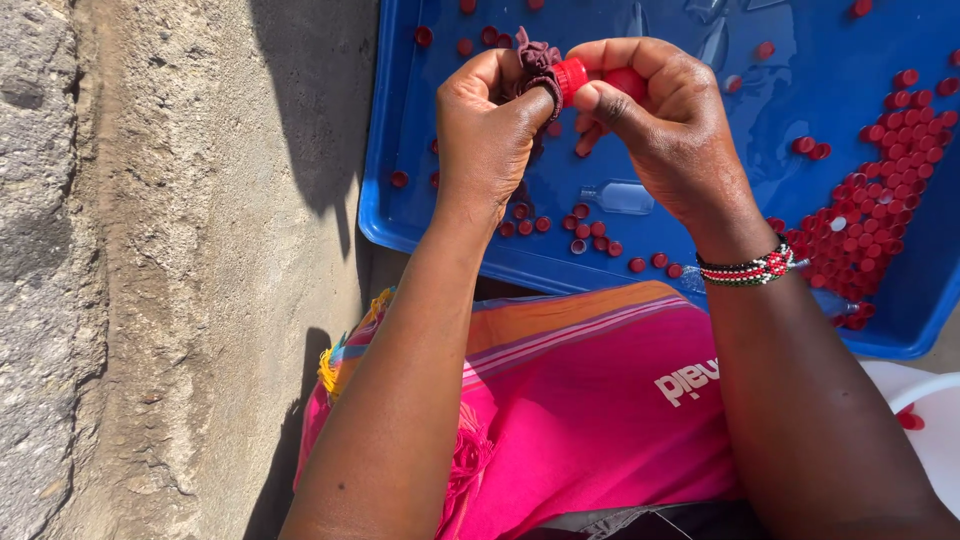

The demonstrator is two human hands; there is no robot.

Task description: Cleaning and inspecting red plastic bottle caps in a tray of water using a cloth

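My left hand (pixel 487 130) pinches a small dark maroon cloth (pixel 537 62) and presses it against a red bottle cap (pixel 572 78). My right hand (pixel 668 125) holds that cap between thumb and fingers, and a beaded bracelet (pixel 748 270) sits on its wrist. Both hands hover over a large blue plastic tray (pixel 470 250). Many red caps (pixel 880 190) lie heaped at the tray's right side, and several more (pixel 590 232) are scattered below my hands. A small clear bottle (pixel 617 197) lies in the tray under my right hand.
A pink and orange striped cloth (pixel 580 400) covers my lap below the tray. Rough concrete ground (pixel 170 270) fills the left side. A white container (pixel 925 420) with a red cap in it shows at the lower right edge.
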